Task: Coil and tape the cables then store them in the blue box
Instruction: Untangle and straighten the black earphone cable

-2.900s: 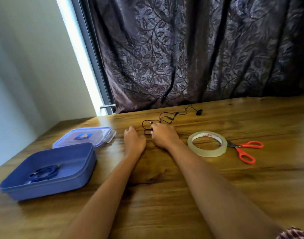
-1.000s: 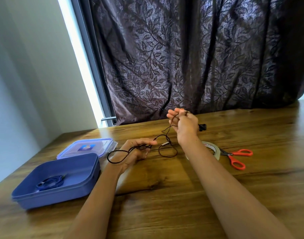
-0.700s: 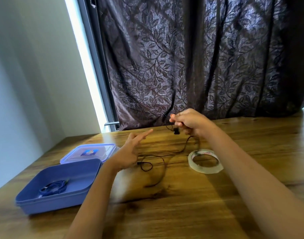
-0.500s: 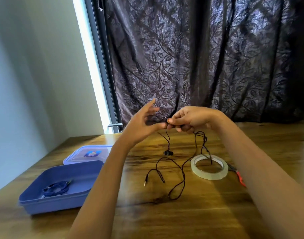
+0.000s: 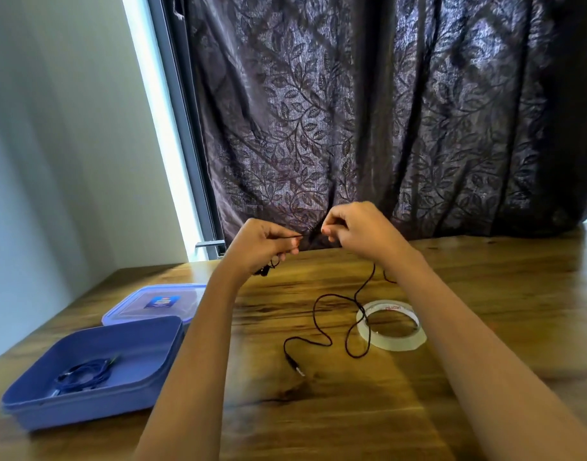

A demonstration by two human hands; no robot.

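Observation:
A thin black cable [image 5: 322,314] is held up above the wooden table [image 5: 318,410] by both hands. My left hand [image 5: 258,246] pinches one end, with the small black earpiece hanging just under its fingers. My right hand [image 5: 358,229] pinches the cable a short way along. The loose part drops to the table, loops over the roll of clear tape [image 5: 391,325] and ends in a jack plug [image 5: 293,364]. The blue box [image 5: 145,387] stands open at the left with a coiled blue cable [image 5: 84,377] inside it.
The box's clear blue lid [image 5: 155,302] lies flat behind the box. A dark leaf-patterned curtain [image 5: 385,128] hangs along the table's far edge. A pale wall and a bright window strip are at the left. My right forearm hides the table to the right of the tape.
Both hands lifted the black cable off the table and drew it out. The left hand, open half a second ago, has closed on the earpiece end. The view tilted up; the scissors are hidden.

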